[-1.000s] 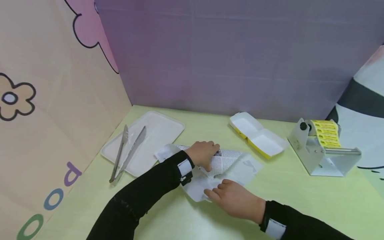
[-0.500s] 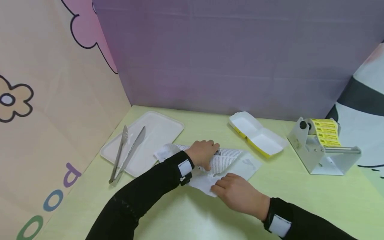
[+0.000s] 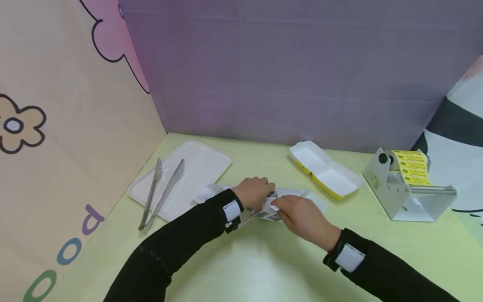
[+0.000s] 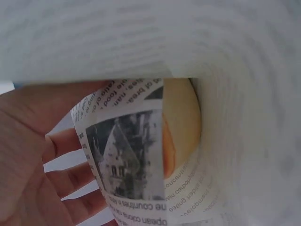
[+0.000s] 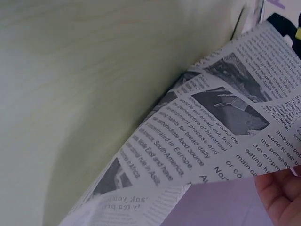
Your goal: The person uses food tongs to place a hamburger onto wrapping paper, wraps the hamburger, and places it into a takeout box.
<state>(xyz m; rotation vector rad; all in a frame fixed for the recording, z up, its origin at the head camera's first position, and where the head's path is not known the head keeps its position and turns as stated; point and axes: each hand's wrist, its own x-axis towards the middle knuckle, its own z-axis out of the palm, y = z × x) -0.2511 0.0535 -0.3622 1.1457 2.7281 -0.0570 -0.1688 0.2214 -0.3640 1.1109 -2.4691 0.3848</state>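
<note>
Paper sheet, one, thin, printed newspaper-style in black on white with photographs; legible: "world to eat bread", "eating habits for bread daily", "South America". Located on the table in front of the tray, gathered and folded under both hands.

Bun-like item, one visible, smooth, rounded, pale yellow with an orange patch; inside the paper folds.

Left hand, one: thumb and fingers bent round the wrapped bundle, holding it through the paper.

Right hand, one: fingers drawn in, pinching the paper's near edge, raised and folded over.

Tray, one, white, shallow, round-cornered.

Tongs, one pair, two slender metallic arms spread apart; tips over the tray, joined end beyond its edge.

Box, one, hinged, two halves, white inside, yellow outside; lid laid back.

Label dispenser, one, pale, angular, bearing one label roll, yellow, its print too small to read.

Left wall panel, cream: letters "o", "o", "d"; one outlined flower.
</note>
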